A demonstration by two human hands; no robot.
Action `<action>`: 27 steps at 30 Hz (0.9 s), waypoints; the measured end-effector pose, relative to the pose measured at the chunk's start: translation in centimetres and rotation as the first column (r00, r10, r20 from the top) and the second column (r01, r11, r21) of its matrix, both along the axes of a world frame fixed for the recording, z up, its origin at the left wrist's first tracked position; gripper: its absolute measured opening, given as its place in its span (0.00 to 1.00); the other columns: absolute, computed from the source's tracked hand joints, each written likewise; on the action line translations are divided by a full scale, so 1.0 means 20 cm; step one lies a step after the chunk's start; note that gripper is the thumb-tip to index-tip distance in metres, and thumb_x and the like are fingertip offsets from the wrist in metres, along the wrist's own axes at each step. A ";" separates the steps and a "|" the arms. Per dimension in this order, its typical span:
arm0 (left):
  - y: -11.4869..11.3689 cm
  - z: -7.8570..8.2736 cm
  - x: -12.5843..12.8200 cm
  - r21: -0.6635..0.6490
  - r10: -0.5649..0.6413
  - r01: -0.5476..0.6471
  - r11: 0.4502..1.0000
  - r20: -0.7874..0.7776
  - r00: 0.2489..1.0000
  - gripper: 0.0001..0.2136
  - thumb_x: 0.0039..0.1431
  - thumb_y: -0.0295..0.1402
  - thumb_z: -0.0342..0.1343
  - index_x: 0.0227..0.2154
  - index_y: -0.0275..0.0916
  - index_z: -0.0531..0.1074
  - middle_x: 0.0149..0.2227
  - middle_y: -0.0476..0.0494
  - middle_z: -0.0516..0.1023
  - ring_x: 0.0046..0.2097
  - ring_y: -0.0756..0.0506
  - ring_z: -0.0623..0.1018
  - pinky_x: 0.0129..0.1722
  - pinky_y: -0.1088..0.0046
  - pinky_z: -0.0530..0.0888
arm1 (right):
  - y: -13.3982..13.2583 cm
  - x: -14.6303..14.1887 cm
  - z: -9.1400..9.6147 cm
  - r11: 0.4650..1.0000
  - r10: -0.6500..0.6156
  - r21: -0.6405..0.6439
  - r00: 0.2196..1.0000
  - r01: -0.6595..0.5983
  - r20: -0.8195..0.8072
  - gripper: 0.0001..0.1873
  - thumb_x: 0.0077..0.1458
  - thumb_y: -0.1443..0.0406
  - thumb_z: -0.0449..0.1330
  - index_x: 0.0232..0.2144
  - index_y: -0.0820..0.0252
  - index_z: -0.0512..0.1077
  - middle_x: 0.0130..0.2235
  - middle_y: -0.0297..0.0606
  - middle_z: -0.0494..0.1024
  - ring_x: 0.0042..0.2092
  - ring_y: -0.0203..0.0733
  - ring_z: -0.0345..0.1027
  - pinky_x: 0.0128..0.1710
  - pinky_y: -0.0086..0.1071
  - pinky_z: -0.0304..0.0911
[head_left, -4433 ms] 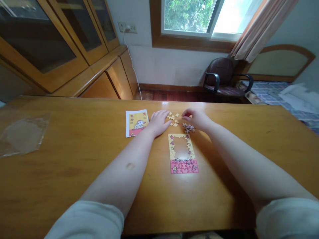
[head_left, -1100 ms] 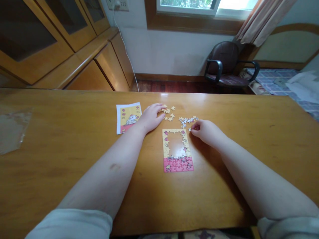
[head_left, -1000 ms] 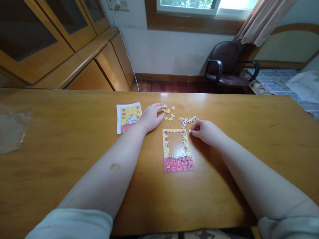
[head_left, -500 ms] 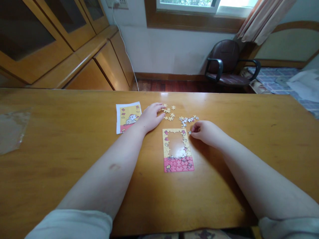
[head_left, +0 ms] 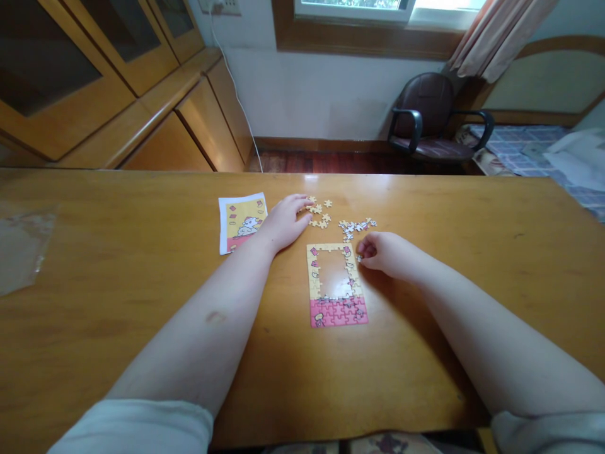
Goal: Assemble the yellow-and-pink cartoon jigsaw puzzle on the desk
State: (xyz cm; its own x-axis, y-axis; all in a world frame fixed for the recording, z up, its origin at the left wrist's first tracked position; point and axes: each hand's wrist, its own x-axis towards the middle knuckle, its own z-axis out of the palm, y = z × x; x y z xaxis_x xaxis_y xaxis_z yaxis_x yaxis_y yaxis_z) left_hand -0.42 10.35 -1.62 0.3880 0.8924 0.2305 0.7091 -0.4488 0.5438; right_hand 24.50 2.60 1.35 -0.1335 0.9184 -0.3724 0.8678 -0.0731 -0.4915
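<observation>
A long, glossy, honey-brown wooden table (head_left: pixel 283 384) fills most of the view, with a dark brown padded chair with black armrests (head_left: pixel 425 101) beyond its far edge, to the right. A crumpled sheet or bag of clear plastic (head_left: pixel 21 246) lies at the far left of the tabletop. Nearer the centre is the partly built rectangular jigsaw with a yellow frame and pink lower band (head_left: pixel 338 313), flat on the wood, its middle open. Left of it and farther off lies a white-bordered paper print of a white cartoon animal (head_left: pixel 243 217) (partly covered by the left arm).

The left hand (head_left: pixel 286 222) rests with fingers spread, its tips at the loose group of plain yellow jigsaw pieces (head_left: pixel 319 211); it has hardly moved. The right hand (head_left: pixel 384 253) pinches one small pale jigsaw piece (head_left: pixel 360 258) between thumb and finger; whether it is lifted or touching the wood, I cannot tell. A second ago that piece was beside the scattered white-and-grey pieces (head_left: pixel 357 227); now it is nearer, just beside the jigsaw's right edge. That seems to set it apart for closer attention; it is not yet joined.
</observation>
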 end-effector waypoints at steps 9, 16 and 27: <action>-0.04 0.07 0.04 0.065 -0.302 0.308 0.949 -0.085 0.950 0.08 0.60 0.34 0.55 0.38 0.44 0.78 0.49 0.46 0.79 0.55 0.43 0.73 0.64 0.53 0.58 | -0.03 -0.01 0.03 0.992 0.033 0.115 0.981 -0.056 0.193 0.07 0.45 0.70 0.60 0.30 0.55 0.74 0.34 0.34 0.80 0.34 0.40 0.71 0.32 0.30 0.58; -0.08 0.07 0.07 -0.009 -0.447 0.451 0.893 -0.145 0.883 0.07 0.55 0.41 0.61 0.34 0.45 0.80 0.50 0.46 0.78 0.58 0.40 0.71 0.63 0.52 0.57 | -0.03 -0.03 0.03 0.993 0.078 0.073 0.979 -0.093 0.189 0.07 0.45 0.71 0.60 0.30 0.57 0.70 0.32 0.35 0.79 0.32 0.38 0.68 0.31 0.29 0.56; -0.12 0.08 0.10 -0.050 -0.493 0.492 0.869 -0.168 0.854 0.10 0.58 0.39 0.59 0.41 0.49 0.80 0.54 0.46 0.75 0.61 0.38 0.68 0.65 0.45 0.52 | -0.03 -0.03 0.03 0.994 0.092 0.052 0.984 -0.101 0.153 0.10 0.44 0.73 0.60 0.32 0.57 0.70 0.33 0.34 0.78 0.32 0.37 0.67 0.31 0.28 0.56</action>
